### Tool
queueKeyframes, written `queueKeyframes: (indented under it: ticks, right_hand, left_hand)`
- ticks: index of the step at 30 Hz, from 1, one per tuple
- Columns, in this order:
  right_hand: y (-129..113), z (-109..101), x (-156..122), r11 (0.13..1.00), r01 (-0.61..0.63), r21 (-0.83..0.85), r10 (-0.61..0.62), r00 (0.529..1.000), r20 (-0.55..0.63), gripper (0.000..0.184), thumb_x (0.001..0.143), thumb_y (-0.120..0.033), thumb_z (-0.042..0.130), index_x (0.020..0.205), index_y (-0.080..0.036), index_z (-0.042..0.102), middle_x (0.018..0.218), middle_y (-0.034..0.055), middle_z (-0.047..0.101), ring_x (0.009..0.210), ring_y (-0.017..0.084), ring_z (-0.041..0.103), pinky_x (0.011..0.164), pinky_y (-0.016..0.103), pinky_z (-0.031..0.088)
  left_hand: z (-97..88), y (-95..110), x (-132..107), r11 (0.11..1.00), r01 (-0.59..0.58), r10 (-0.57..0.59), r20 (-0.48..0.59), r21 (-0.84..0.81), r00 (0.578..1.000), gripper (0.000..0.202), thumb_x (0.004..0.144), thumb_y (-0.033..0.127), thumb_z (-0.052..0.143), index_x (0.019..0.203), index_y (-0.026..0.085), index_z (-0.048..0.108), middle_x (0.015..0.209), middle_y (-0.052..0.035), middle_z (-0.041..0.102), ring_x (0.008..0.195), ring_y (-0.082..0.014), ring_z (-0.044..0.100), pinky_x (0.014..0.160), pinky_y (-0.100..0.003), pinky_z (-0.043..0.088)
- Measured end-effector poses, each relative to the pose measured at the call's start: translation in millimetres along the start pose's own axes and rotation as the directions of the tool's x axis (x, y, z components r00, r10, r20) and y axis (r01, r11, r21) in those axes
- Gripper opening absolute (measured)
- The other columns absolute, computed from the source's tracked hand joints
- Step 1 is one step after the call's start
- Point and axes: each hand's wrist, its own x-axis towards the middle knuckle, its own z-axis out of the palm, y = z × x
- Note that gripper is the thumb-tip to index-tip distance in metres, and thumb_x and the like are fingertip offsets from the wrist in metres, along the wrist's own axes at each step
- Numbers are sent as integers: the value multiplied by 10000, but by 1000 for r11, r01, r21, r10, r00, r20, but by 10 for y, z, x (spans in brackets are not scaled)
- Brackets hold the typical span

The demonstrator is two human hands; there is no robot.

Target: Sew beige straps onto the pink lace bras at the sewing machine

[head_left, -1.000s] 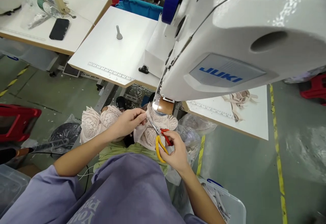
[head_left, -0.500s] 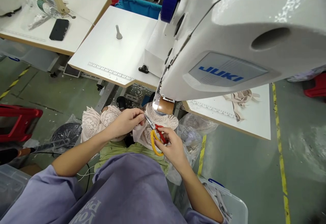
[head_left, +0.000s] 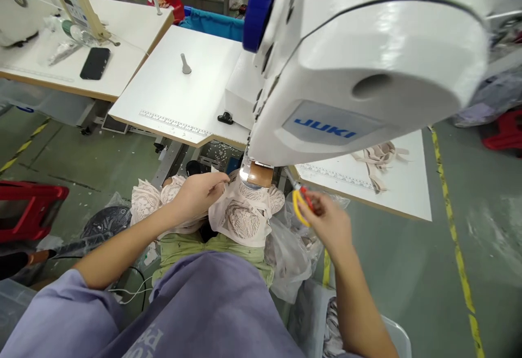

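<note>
"JUKI" stands in blue letters on the plate point(head_left: 328, 123) of a white machine point(head_left: 367, 70); pale lettering on the purple shirt point(head_left: 212, 303) is cut off, the rulers' point(head_left: 175, 123) figures too small to read.

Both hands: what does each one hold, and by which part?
The right hand holds metal scissors with red and yellow handles by them. The left hand pinches a pale beige lace garment, apparently near its edge.

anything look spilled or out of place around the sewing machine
Slightly: pale scraps lie scattered beneath the notched front of the white sewing table, like uncleared offcuts, and beige fabric strips sit in a loose tangle at its right end. No damage is visible.
</note>
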Motion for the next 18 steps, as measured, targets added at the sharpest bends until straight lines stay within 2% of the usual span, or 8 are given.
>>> queueKeyframes:
  ticks: [3,6,9,11,13,15,17,18]
  right_hand:
    - [131,-213,633,987,-37,-156,13,989,-147,442,866,-465,594,1182,-166,673,1048,154,721,886,302,667,755,423,502]
    - [109,-323,934,980,91,-175,-122,977,-174,384,859,-330,561,1167,-132,675,1194,221,673,1124,359,604,965,514,446]
    - [-126,-216,660,977,215,4,-209,951,-230,326,917,-359,534,1146,-170,669,1253,225,647,1209,361,562,1045,529,410]
    - [-345,-29,274,925,279,258,-273,960,-60,274,967,-407,511,1098,-233,678,1138,152,705,1077,303,642,951,467,504]
    - [-554,196,-105,867,332,372,-402,907,128,285,948,-482,560,1058,-265,709,1078,83,738,1010,266,690,905,425,556]
    - [-721,399,-372,824,335,457,-474,850,231,535,836,-600,685,1240,-251,661,1250,108,691,1165,306,642,1008,464,517]
    - [-838,536,-508,763,275,584,-473,854,217,743,778,-714,674,1337,-231,600,1325,135,646,1231,327,602,1049,473,486]
    - [-882,570,-538,716,216,664,-432,884,179,729,815,-747,598,1332,-233,596,1305,130,655,1206,314,617,1029,456,500]
  left_hand:
    - [-84,-4,90,992,30,-8,176,-120,984,323,978,352,422,1124,209,672,927,-46,755,681,-169,670,574,-250,454]
    - [-154,-17,189,976,50,23,326,-213,945,317,987,356,431,1200,206,612,1027,-59,757,840,-196,715,673,-267,519]
    - [-99,-20,210,1000,-27,24,230,9,973,240,988,313,442,1032,191,643,945,-65,740,873,-220,695,734,-309,518]
    - [32,9,173,958,-172,153,99,230,983,239,991,292,456,903,174,644,945,-89,710,886,-229,657,784,-343,499]
    - [207,80,112,870,-352,356,53,345,933,267,1007,272,447,827,161,610,896,-94,680,847,-212,620,786,-339,479]
    - [372,199,45,801,-478,484,80,361,871,323,1033,269,396,780,165,569,759,-62,641,725,-185,585,707,-312,453]
    - [481,359,-9,780,-530,534,89,333,841,371,1049,292,347,750,180,536,654,-30,592,621,-172,548,623,-301,407]
    - [511,450,-27,796,-524,530,69,302,845,379,1051,308,333,749,185,525,644,-26,585,600,-169,538,600,-301,387]
